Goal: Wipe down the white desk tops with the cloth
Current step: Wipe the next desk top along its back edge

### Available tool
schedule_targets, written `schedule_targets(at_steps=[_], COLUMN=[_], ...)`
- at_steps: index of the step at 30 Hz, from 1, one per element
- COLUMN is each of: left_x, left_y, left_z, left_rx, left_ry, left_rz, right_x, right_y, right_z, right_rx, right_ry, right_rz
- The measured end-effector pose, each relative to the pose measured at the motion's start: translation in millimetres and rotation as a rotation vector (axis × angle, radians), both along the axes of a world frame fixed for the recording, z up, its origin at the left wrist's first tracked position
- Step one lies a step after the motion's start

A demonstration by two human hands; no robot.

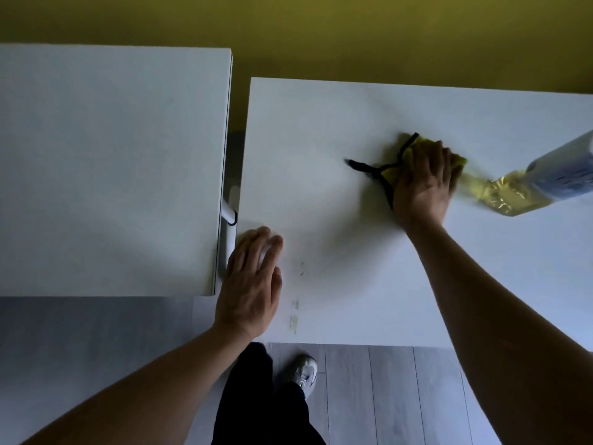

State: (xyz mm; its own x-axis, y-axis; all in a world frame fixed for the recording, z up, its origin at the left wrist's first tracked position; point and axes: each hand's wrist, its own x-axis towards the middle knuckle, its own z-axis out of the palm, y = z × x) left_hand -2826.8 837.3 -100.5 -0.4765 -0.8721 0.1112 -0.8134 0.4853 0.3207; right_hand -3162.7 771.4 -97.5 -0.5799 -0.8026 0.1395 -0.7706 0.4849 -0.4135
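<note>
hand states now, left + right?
Left hand: open, flat on the right desk.
Right hand: open, fingers straight, pressing the yellow cloth onto the desk.

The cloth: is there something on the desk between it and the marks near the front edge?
Nothing visible. The cloth lies under the right hand; bare desk separates it from the marks. The left hand rests beside them; the bottle is off right.

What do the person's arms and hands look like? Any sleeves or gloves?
Both forearms are bare, with no sleeves in view. The left hand and right hand wear no gloves, and no rings or watch show. Lower down, dark trousers and a pale sneaker show.
</note>
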Motion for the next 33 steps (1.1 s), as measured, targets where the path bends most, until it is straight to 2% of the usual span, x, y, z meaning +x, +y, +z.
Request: schedule_targets(at_steps=[2, 4, 8, 11, 14, 16, 19, 23, 25, 28, 33], left_x=[0, 0, 1, 2, 3, 0, -3, -9, -17, -28, -28], left_y=[0, 0, -1, -1, -1, -2, -11, -51, -74, -90, -86], left_z=[0, 0, 2, 3, 4, 7, 16, 15, 11, 6, 4], left_rx=[0.005, 0.008, 0.027, 0.037, 0.035, 0.046, 0.053, 0.060, 0.066, 0.068, 0.075], left_ry=[0.007, 0.017, 0.002, 0.000, 0.022, 0.010, -0.010, 0.033, 0.075, 0.108, 0.040], left_rz=[-0.001, -0.001, 0.009, 0.007, -0.002, 0.001, 0.001, -0.004, 0.005, 0.016, 0.052], right_x=[27, 75, 179, 180, 132, 80, 14, 19, 37, 78, 179], right_y=[-16, -37, -65, -70, -63, -52, -32, -37, -56, -97, -152], right_z=[4, 4, 7, 3, -2, -8, -8, -6, -5, -5, 6], right_rx=[-0.032, -0.092, -0.077, -0.063, -0.077, -0.135, -0.059, -0.012, -0.038, -0.087, -0.077], right_ry=[0.045, 0.092, 0.025, 0.052, 0.076, 0.110, 0.098, 0.053, 0.054, 0.088, 0.034], right_rz=[0.116, 0.330, 0.589, 0.702, 0.644, 0.488, 0.208, -0.048, -0.009, 0.252, 0.610])
